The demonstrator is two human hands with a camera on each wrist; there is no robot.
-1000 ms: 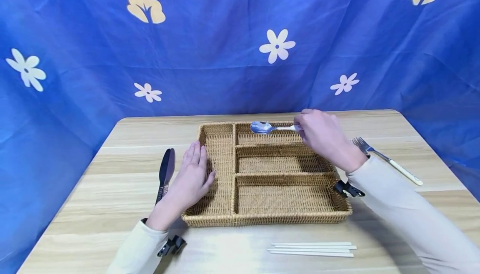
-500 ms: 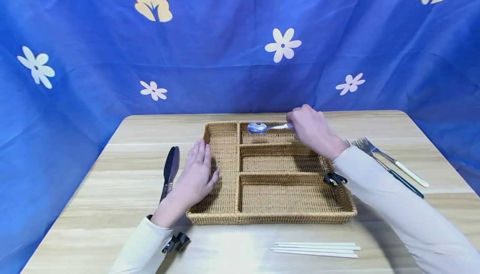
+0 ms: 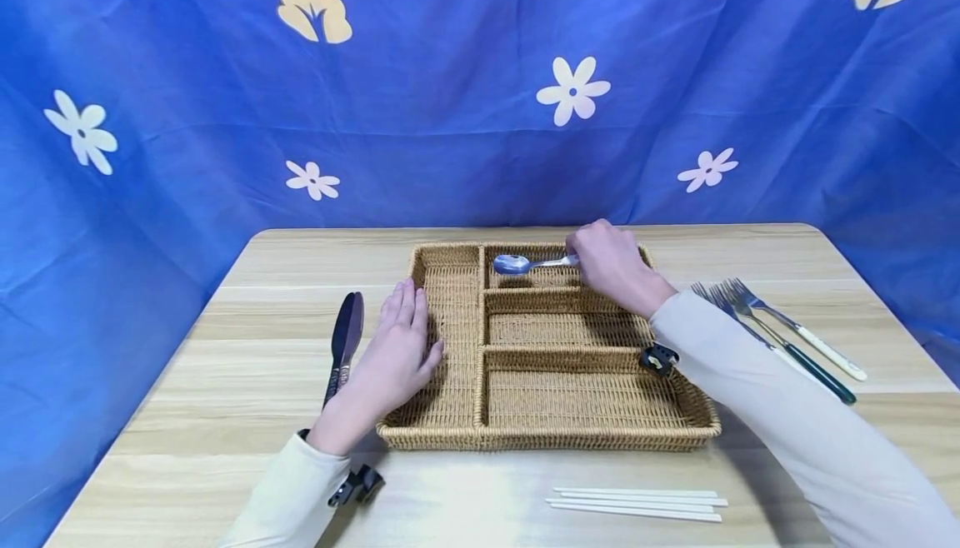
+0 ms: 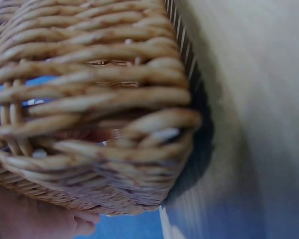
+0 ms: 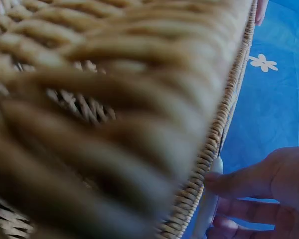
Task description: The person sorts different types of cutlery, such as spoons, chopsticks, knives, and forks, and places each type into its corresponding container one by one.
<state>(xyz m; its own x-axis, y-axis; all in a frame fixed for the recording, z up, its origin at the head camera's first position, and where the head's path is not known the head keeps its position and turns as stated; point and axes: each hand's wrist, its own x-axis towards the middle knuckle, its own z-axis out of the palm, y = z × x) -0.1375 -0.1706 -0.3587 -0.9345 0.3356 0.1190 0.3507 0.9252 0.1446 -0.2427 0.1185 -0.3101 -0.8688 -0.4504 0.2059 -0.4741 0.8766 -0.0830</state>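
Crossing the wicker basket (image 3: pixel 592 440) from four o'clock, your right sleeve (image 3: pixel 750 381) stands over its near-right wall and hides part of the nearest of three forks (image 3: pixel 821 373), fanned out at three o'clock on the wooden table (image 3: pixel 225 381). Two dark knives (image 3: pixel 347 331) lie at nine o'clock, their handles partly behind your left wrist; white chopsticks (image 3: pixel 637 505) lie at five. A blue cloth (image 3: pixel 450 73) with flower shapes hangs behind at twelve.

Your right hand (image 3: pixel 611 261) pinches the handle of the spoon (image 3: pixel 513 265), which is at twelve o'clock, at the basket's far compartment; you cannot tell whether it touches the bottom. Your left hand (image 3: pixel 393 356) rests along the nine-o'clock rim, fingers straight, thumb apart. Since half a second ago, the spoon has dropped slightly and more of the nearest fork shows.
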